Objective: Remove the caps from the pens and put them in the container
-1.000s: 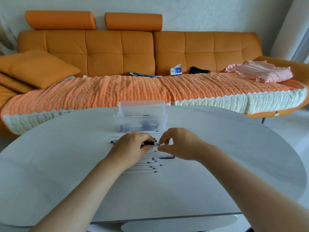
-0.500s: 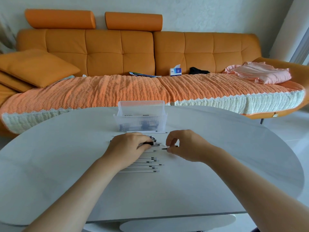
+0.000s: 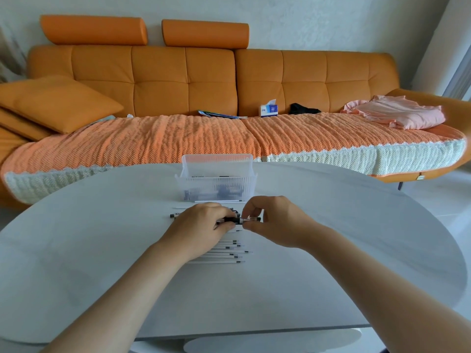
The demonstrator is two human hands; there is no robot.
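While a pen [image 3: 235, 220] is gripped by the curled left hand [image 3: 204, 222], its clear end is pinched by the right hand [image 3: 272, 220]; the container [image 3: 216, 186] is set just beyond the fingers [image 3: 252, 207].

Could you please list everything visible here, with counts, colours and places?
table: one, pale grey, oval, foreground.
container: one, clear, far middle of the table.
held pen: one, clear and black, between both hands.
loose pens: several, white, dark-tipped, rowed under the left hand.
sofa: one, orange, behind the table.
bolsters: two, orange, atop the sofa back.
cushions: at least two, orange, sofa's left end.
throw: one, orange and cream, over the seat.
tissue box: one, blue and white, on the seat.
booklets: count unclear, bluish, on the seat.
black item: one, beside the tissue box.
pink cloth: one, seat's right end.
left hand: one, grips the held pen's dark part.
right hand: one, pinches its clear end.
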